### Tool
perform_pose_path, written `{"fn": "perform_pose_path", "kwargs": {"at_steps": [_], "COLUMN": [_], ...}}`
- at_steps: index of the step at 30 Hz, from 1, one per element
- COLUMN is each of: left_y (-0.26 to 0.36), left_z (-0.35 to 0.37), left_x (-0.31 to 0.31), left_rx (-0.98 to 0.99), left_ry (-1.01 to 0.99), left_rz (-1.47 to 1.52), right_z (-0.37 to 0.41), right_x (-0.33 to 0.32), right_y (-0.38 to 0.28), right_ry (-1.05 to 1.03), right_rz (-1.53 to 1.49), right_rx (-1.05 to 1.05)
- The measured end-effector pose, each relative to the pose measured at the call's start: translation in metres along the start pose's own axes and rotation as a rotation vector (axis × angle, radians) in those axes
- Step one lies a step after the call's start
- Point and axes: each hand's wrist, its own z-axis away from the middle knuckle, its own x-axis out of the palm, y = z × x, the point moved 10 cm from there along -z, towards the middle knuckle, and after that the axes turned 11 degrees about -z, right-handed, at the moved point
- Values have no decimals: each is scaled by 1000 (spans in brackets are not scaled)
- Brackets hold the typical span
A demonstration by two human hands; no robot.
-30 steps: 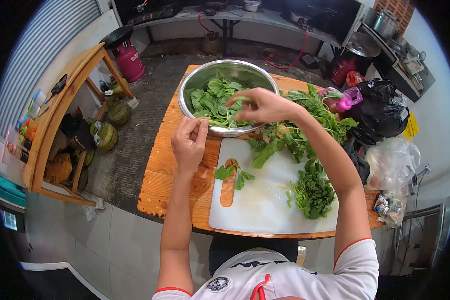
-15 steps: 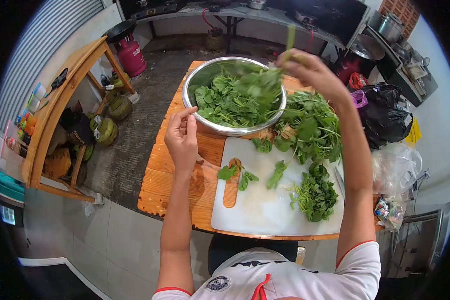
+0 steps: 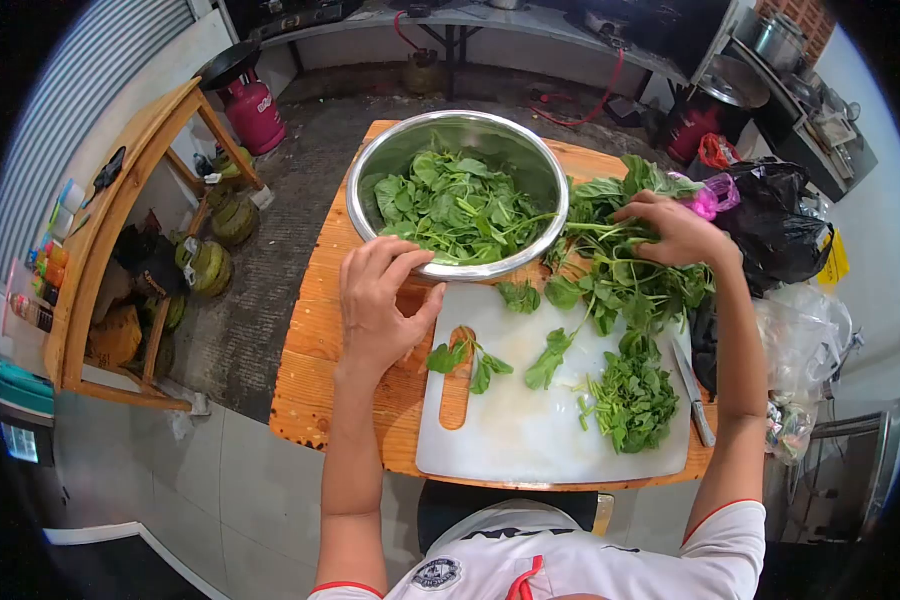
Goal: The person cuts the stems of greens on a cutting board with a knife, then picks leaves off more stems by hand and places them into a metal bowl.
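My left hand [image 3: 382,305] is at the near-left rim of a steel bowl [image 3: 558,215]. Its fingertips touch the rim, and the thumb is spread apart in front of the bowl. Cut leafy greens [image 3: 460,205] fill the lower part of that bowl. On the right, my right hand [image 3: 675,230] reaches into a heap of whole leafy greens [image 3: 610,265], its fingers curled round some stems. A white cutting board [image 3: 510,430] bears a small pile of chopped greens [image 3: 630,400] and a few loose leaves [image 3: 548,360]. A knife [image 3: 692,390] lies along its right edge.
The wooden table [image 3: 320,350] holds the bowl and board. Black plastic bags [image 3: 775,220] and a clear bag [image 3: 800,325] crowd its right side. A wooden shelf [image 3: 135,180] with gas cylinders [image 3: 205,262] stands left. A long counter [image 3: 450,18] runs along the back.
My right hand has moved from above the bowl down to the heap on the right; the sprig it held is no longer in it. My left hand has come up against the rim.
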Motion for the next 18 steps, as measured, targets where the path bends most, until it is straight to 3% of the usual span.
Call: {"fn": "perform_pose_path", "kwargs": {"at_steps": [3,4,7,10,13,15,18], "left_y": [-1,-2,-16,-25,-28,-23,-9], "left_z": [0,1,5,9,10,7,-1], "left_x": [-3,-5,1,5,4,2,-2], "left_rx": [-56,-97,-178,-246,-277,-235,-142], "left_ry": [6,2,15,26,20,-7,-66], "left_rz": [41,90,192,301,339,281,145], "right_z": [3,2,-22,-53,-58,-45,-8], "right_x": [-39,-52,-53,-3,-7,-39,-92], "right_y": [-40,-54,-118,-139,-141,-127,-100], "right_ry": [130,249,312,173,249,425,588], "right_rz": [171,54,-13,-5,-89,-181,-234], "right_rx": [-153,-155,-277,-348,-458,-480,-353]}}
